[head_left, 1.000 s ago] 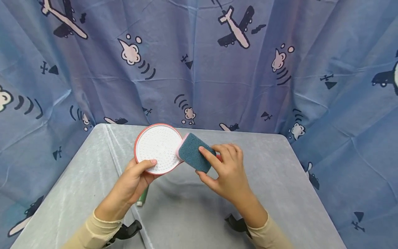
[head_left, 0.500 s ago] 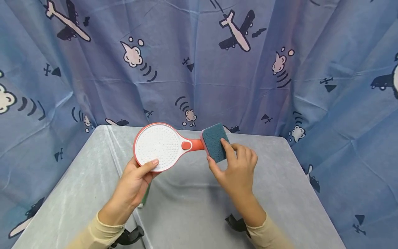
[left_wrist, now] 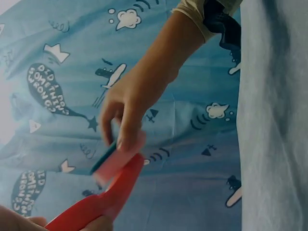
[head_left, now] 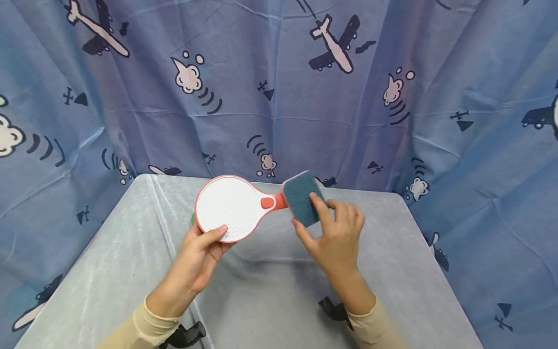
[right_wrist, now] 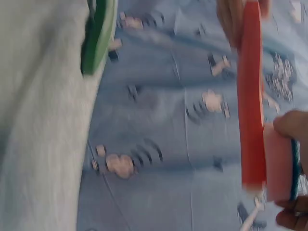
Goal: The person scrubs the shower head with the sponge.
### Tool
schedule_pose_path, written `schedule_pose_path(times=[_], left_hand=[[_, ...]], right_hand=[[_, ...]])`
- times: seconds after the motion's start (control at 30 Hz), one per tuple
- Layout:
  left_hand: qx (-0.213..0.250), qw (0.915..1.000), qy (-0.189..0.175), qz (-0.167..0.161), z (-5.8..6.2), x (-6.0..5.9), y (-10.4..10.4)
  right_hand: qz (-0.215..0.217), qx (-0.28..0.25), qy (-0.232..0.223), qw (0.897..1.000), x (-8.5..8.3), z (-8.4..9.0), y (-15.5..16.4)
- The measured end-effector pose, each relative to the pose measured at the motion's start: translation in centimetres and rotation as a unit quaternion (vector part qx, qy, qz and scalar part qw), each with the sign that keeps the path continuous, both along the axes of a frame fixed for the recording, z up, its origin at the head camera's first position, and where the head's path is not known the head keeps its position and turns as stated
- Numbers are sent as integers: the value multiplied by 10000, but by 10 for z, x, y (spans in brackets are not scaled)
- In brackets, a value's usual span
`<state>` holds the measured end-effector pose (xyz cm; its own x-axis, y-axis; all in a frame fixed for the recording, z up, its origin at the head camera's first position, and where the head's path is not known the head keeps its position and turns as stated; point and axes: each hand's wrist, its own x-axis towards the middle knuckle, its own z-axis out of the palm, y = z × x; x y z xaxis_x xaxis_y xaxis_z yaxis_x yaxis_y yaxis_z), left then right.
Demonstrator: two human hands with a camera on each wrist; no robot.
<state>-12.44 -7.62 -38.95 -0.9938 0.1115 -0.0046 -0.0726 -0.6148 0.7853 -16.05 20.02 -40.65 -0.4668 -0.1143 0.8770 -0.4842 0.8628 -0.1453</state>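
On the left, a wide bare strip of the grey surface (head_left: 109, 271) is seen, running out to its left edge, with the blue plane curtain (head_left: 279, 87) hung behind it. Next comes the left hand (head_left: 196, 257). Its fingers are curled under the round paddle (head_left: 228, 208) and its thumb is laid on the white bumpy face near the bottom rim, so the paddle is gripped and held up above the surface. A small bit of a green thing (right_wrist: 98, 33) is seen lying on the surface under the paddle. The red handle (head_left: 275, 201) is pointed to the right. At the end of the handle, the sponge (head_left: 302, 198) is pressed against it; the dark green side is turned up and the pink side (left_wrist: 118, 161) is laid on the red handle. The sponge is pinched by the right hand (head_left: 335, 237), with the thumb on the near edge and the fingers on top. The far edge of the surface is close behind the sponge. More bare room is seen to the right, out to the rounded right corner.
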Motion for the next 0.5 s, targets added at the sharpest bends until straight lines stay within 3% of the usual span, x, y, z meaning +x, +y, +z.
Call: schedule_pose_path(times=[0.1,0.23,0.33,0.5], left_hand=[[292,9995,87,125,4,0,-2],[531,9984,158,87,3,1,0],[587,9981,200,-63,0,3,4],[557,9977,284,-257,-6,5,9]], right_hand=[[-343,-461,-220,9981,-4,4,13],[-293,-773,-283,9962,-2,4,9],[4,-618,-21,9981,2,0,-3],[1004,62,261,9946,9,-9,-24]])
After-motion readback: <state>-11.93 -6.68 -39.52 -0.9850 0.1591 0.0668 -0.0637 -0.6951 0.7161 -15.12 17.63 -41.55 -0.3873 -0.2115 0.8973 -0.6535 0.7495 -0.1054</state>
